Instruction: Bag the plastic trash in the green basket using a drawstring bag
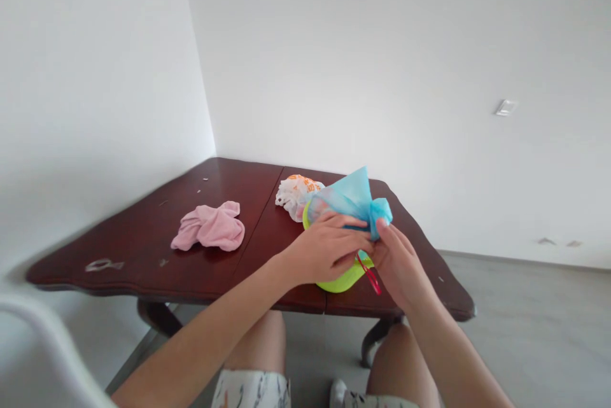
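Observation:
A thin, see-through blue plastic bag (351, 195) is bunched up in front of me, over something with a lime-green rim (338, 282). The rest of that green-rimmed thing is hidden by my hands and the bag. My right hand (398, 258) pinches a gathered, knot-like lump of the bag between thumb and fingers. From the other side, my left hand (329, 246) curls its fingers on the bag, close to the right fingertips. A red loop of cord (370, 275) hangs below the two hands.
A crumpled pink cloth (210, 226) lies on the left of the dark red wooden table (143, 242). Behind my hands sits a white plastic bag (296, 195) with orange print. White walls border the table's far and left sides. A white curved chair part (45, 338) shows lower left.

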`<state>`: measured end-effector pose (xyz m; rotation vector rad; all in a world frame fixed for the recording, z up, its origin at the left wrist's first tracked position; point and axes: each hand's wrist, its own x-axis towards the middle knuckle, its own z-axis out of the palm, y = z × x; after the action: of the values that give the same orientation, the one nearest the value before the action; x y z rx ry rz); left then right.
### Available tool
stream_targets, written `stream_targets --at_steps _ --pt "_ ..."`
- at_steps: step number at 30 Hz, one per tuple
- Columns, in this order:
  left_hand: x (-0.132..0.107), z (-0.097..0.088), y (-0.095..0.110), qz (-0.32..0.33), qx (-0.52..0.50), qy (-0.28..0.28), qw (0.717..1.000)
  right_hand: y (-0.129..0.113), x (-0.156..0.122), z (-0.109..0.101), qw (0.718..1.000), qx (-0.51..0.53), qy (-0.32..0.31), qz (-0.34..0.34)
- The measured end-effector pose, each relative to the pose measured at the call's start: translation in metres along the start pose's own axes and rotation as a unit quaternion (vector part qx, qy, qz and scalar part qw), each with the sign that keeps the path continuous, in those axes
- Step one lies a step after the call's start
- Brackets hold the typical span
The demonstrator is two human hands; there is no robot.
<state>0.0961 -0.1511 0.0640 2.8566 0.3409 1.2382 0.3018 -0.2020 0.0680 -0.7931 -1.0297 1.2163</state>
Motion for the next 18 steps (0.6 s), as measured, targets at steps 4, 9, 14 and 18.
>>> stream_targets --at_steps 4,9,14,18 --pt "-0.016 0.008 0.014 0.063 0.086 -0.018 0.994 -0.009 0.002 0.001 0.995 0.059 0.075 0.005" --pt "-0.074 0.011 0.016 0.029 0.105 0.104 0.989 -0.021 0.017 -0.034 0.985 0.088 0.135 -0.058" --pt "-0.182 0.015 -0.010 -0.186 0.121 0.159 0.962 -0.054 0.042 -0.084 0.967 0.154 0.179 -0.098" --pt "-0.257 0.026 -0.028 -0.333 0.138 0.079 0.929 -0.083 0.064 -0.107 0.933 0.143 0.201 -0.263"
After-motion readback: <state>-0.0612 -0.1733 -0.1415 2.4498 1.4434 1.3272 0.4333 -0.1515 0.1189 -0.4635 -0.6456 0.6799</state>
